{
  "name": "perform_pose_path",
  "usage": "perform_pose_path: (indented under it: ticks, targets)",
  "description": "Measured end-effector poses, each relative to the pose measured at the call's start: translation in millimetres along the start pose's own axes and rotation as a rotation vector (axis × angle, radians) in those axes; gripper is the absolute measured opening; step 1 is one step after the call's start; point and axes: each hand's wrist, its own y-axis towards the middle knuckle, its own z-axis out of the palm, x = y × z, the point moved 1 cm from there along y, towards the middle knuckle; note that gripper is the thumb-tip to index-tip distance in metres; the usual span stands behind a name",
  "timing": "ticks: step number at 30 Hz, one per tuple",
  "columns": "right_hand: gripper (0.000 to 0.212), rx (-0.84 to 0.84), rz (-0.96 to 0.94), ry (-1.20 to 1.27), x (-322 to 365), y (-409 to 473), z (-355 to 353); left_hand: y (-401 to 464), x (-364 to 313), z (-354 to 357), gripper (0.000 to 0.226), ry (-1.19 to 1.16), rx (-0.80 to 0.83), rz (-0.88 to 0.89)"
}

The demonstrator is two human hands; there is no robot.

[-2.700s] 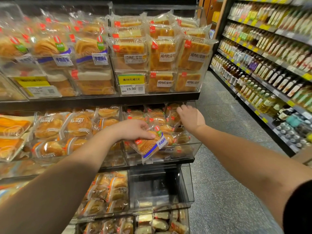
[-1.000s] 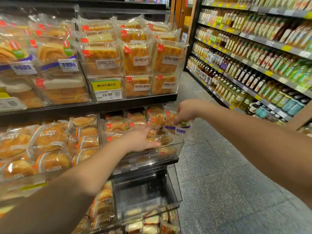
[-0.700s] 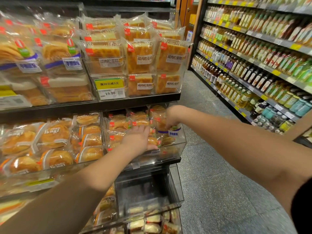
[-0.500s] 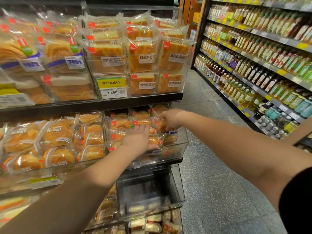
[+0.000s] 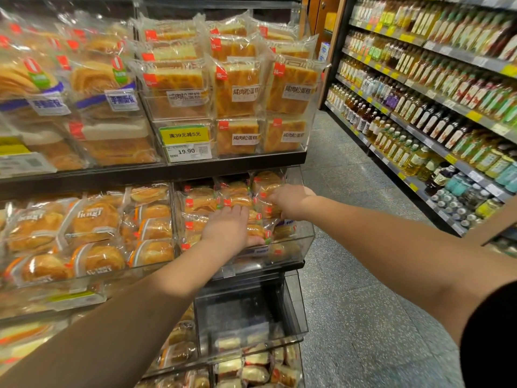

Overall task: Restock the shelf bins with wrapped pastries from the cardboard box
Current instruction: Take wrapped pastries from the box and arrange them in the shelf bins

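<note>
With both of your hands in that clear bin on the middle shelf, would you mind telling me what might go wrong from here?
1. The clear bin looks heaped to its front wall; pastries near the left hand could slide out over it.
2. The left hand lies flat on the wrapped pastries, so pressing could squash them.
3. The right hand works at the bin's open aisle end, where a packet might fall to the floor.
</note>
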Motion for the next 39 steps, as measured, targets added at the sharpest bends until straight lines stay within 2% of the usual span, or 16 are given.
perform_pose_path:
  ticks: [4,9,13,17,19,24,27,30,34,39]
  targets:
    - [0.061,-0.039,0.060,-0.015,4,2,2,2,0,1,0.097,0.009,0.026,-0.011]
    - [0.067,-0.220,0.257,0.001,9,-16,-3,4,1,0,0.098,-0.025,0.071,-0.020]
    - [0.055,-0.069,0.409,0.223,19,-29,-8,2,1,-4,0.096,-0.043,0.066,-0.013]
    - [0.078,0.047,0.422,0.325,30,-48,-14,-5,5,-12,0.097,-0.099,0.097,0.027]
    - [0.083,0.074,0.439,0.330,34,-61,-19,-7,9,-15,0.095,-0.153,0.103,0.052]
    - [0.055,-0.079,0.575,0.465,49,-112,-34,-41,27,-24,0.075,-0.268,-0.081,0.139]
    - [0.049,-0.110,0.637,0.611,64,-142,-32,-75,42,-29,0.055,-0.404,-0.202,0.174]
    - [0.043,-0.172,0.642,0.781,92,-173,-29,-110,61,-24,0.042,-0.561,-0.252,0.103]
    - [0.034,-0.207,0.641,1.070,147,-215,-17,-174,76,0,0.042,-0.771,-0.243,-0.049]
    - [0.042,-0.117,0.540,1.091,232,-256,13,-279,80,60,0.041,-0.843,-0.135,-0.246]
